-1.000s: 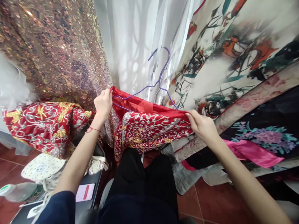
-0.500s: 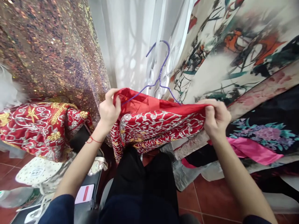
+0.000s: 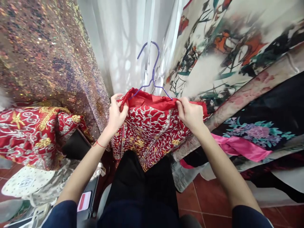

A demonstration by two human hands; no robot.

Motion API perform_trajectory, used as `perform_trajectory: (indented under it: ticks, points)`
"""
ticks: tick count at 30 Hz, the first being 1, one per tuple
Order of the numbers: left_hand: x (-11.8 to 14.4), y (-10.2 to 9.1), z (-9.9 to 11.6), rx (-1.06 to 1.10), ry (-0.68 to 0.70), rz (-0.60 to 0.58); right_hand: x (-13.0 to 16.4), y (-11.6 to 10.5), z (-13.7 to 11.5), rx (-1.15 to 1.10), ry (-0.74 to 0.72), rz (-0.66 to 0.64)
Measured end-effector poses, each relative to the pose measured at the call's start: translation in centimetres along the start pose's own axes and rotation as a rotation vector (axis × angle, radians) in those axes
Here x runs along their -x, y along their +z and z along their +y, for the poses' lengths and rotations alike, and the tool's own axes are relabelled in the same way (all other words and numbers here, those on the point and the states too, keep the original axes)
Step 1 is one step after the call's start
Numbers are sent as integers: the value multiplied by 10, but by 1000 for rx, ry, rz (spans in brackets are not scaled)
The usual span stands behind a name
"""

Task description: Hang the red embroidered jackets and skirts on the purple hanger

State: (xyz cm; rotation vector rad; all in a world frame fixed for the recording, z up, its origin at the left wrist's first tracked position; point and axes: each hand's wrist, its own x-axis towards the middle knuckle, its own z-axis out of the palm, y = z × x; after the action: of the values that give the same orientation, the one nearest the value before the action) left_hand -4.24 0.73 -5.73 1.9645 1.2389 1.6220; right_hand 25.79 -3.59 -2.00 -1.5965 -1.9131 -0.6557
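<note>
A red garment [image 3: 147, 126] with silver and gold embroidery hangs in front of me over my lap, its plain red lining showing at the top edge. My left hand [image 3: 118, 112] pinches that edge at its left end. On the other side, my right hand [image 3: 190, 114] grips the edge between thumb and fingers, with some red cloth sticking out beyond it. A purple wire hanger [image 3: 153, 71] rises from the garment's opening, its lower arms partly hidden inside the cloth. The hook overlaps a white strip in front of the white curtain.
At left lie another red embroidered garment [image 3: 30, 133], a dotted cream cloth item [image 3: 28, 180], a phone [image 3: 84, 201] and a plastic bottle [image 3: 10, 209]. Sequined fabric [image 3: 52, 63] hangs behind them. Floral fabric [image 3: 228, 41] and a black garment [image 3: 263, 117] with a pink sash hang at right.
My right hand has moved inward along the top edge, closer to my left hand. The garment front now hangs lower and shows more embroidery. The view has shifted slightly right.
</note>
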Motion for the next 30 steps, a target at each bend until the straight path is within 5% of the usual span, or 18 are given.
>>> perform_trajectory:
  ticks: [4,9,13,18,22,27,30]
  points:
    - [-15,-27,-13,-74,62,-155,-3,14,-5,63,-28,-15]
    - [-44,-50,-27,-179,237,33,-7,17,-11,68,-45,-57]
    - [-44,-37,-34,-302,114,-232,-4,20,-11,79,-28,-63]
    - [-22,-19,-37,-473,101,3,-3,29,-7,29,-66,-15]
    - [-18,-22,-36,-455,134,25,5,32,3,-74,-111,66]
    - [-13,-16,-35,-452,153,7,28,30,29,-42,82,287]
    - [-10,-9,-37,-437,160,7,40,24,49,-21,22,253]
